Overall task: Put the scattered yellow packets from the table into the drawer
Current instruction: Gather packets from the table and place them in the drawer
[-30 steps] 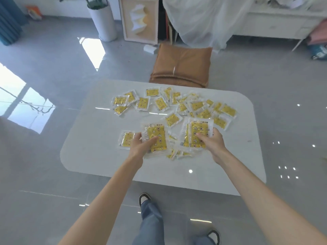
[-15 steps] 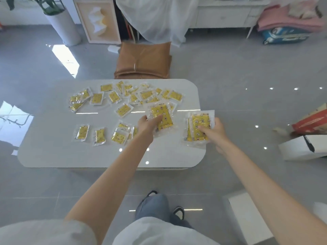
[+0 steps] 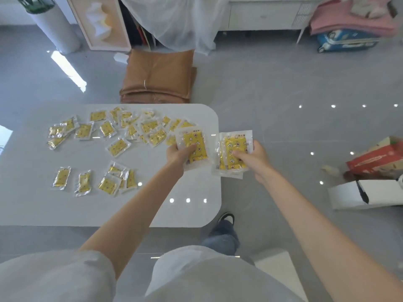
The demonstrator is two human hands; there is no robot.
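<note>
Small clear-edged yellow plastic packets [image 3: 117, 147] lie scattered flat on the white round-cornered table [image 3: 43, 210], from nine to eleven o'clock of the left hand; several overlap, so their number is unclear; the left hand [image 3: 178, 153], arm stretched forward over the table's right end, grips a star-printed yellow packet stack [image 3: 195, 147], thumb on top; at its three o'clock, just past the table edge, the right hand [image 3: 254, 159] pinches a second yellow packet bundle [image 3: 234, 152], thumb across its face, fingers hidden behind; the print is blurred.
</note>
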